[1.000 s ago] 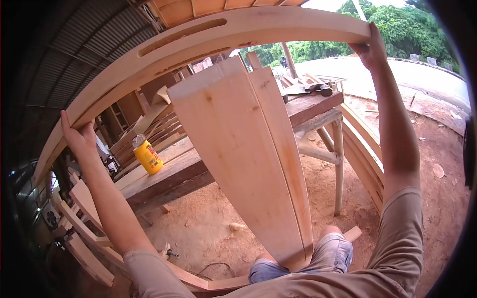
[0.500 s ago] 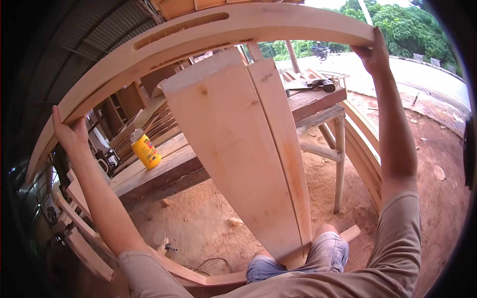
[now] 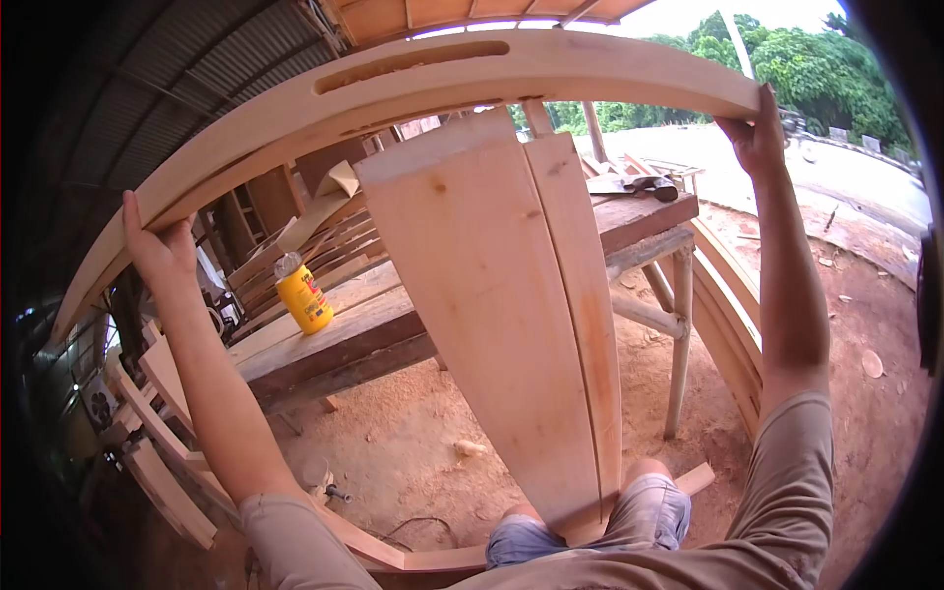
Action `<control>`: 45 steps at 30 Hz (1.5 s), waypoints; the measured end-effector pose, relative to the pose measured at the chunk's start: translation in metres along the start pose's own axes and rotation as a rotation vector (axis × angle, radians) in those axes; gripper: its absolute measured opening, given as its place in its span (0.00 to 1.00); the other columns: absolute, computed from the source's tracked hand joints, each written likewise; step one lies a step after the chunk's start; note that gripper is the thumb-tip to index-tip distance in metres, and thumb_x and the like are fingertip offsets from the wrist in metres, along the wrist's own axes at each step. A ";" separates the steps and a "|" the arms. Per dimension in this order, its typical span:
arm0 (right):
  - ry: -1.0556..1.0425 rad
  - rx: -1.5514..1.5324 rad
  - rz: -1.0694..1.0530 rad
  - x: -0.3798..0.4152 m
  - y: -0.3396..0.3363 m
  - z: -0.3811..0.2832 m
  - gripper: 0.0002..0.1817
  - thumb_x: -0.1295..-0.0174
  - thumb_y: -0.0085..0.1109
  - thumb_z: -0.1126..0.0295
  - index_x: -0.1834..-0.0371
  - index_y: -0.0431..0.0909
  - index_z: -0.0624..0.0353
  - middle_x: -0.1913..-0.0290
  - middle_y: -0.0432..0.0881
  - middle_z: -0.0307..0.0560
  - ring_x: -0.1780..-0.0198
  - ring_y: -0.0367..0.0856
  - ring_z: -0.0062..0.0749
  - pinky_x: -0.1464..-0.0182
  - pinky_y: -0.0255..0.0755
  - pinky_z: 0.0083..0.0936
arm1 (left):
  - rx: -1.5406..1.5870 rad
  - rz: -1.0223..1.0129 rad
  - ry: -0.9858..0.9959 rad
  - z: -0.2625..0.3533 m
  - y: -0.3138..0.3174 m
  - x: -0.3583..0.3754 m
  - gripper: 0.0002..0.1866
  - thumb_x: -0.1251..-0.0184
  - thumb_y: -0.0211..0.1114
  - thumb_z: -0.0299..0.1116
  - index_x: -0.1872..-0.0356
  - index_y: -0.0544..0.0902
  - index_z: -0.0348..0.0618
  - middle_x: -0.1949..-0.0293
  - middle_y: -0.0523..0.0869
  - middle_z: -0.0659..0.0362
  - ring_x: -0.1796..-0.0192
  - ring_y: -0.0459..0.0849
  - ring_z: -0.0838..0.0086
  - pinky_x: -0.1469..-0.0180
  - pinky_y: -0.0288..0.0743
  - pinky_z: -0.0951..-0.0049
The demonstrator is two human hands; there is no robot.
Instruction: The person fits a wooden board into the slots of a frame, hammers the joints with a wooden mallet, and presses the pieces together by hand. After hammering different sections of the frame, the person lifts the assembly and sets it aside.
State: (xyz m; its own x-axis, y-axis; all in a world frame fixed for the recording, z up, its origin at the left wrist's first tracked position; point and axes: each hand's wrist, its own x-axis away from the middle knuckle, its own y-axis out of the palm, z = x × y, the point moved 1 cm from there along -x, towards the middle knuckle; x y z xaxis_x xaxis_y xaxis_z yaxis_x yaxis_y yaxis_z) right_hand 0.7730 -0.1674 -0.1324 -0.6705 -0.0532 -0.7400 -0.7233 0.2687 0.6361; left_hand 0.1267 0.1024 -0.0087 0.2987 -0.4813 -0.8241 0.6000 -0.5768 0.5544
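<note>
A long curved wooden rail [image 3: 423,93] spans the upper view, with a long slot cut into its face. My left hand [image 3: 159,246] is closed around the rail near its left end. Near the other end, my right hand [image 3: 757,143] grips the rail from below. Beneath the rail, a wide wooden panel [image 3: 482,295] stands tilted, its narrow lower end between my knees. A long seam runs down the panel's right side. A small tenon [image 3: 536,118] sticks up from the panel's top and meets the rail's underside; whether it is seated inside cannot be seen.
A workbench [image 3: 334,339] behind the panel carries a yellow bottle [image 3: 305,300] and, at its right, a hammer [image 3: 654,187]. Curved wooden pieces [image 3: 157,383] stand at the left, others [image 3: 723,324] at the right. Shavings cover the ground [image 3: 393,442].
The whole scene has shifted right in view as my head turned slightly. Both hands keep their hold on the rail. A motorbike on the road has moved right.
</note>
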 end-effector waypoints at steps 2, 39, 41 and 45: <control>0.048 -0.041 0.024 0.003 0.004 0.001 0.30 0.27 0.44 0.51 0.39 0.62 0.70 0.44 0.71 0.63 0.41 0.75 0.56 0.42 0.79 0.45 | 0.021 -0.004 0.001 0.000 0.002 0.000 0.23 0.35 0.66 0.44 0.45 0.75 0.43 0.46 0.78 0.53 0.42 0.76 0.61 0.44 0.71 0.50; 0.049 -0.049 -0.029 -0.002 -0.002 0.006 0.29 0.26 0.42 0.51 0.40 0.61 0.71 0.45 0.71 0.63 0.42 0.77 0.55 0.41 0.78 0.43 | 0.022 0.035 0.029 -0.002 -0.002 0.007 0.23 0.37 0.68 0.44 0.46 0.74 0.46 0.49 0.78 0.55 0.42 0.75 0.63 0.41 0.69 0.50; 0.046 -0.052 -0.021 0.000 0.001 0.007 0.29 0.26 0.42 0.51 0.40 0.61 0.71 0.46 0.72 0.63 0.43 0.77 0.54 0.41 0.78 0.42 | 0.035 0.032 0.000 -0.002 -0.002 0.008 0.22 0.37 0.68 0.44 0.47 0.74 0.46 0.50 0.78 0.56 0.42 0.75 0.63 0.41 0.70 0.51; -0.628 0.912 -0.319 -0.001 -0.022 0.019 0.25 0.26 0.43 0.53 0.44 0.64 0.67 0.50 0.74 0.58 0.47 0.80 0.47 0.44 0.80 0.34 | 0.041 0.038 0.042 -0.001 -0.002 0.014 0.20 0.37 0.67 0.45 0.49 0.75 0.47 0.51 0.79 0.56 0.44 0.76 0.64 0.45 0.71 0.53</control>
State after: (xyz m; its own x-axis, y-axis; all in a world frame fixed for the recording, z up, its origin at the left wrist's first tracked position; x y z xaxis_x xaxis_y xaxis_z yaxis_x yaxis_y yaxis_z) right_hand 0.7932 -0.1546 -0.1497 -0.0930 0.1754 -0.9801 -0.2859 0.9382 0.1950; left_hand 0.1308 0.0979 -0.0210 0.3518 -0.4755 -0.8063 0.5571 -0.5858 0.5886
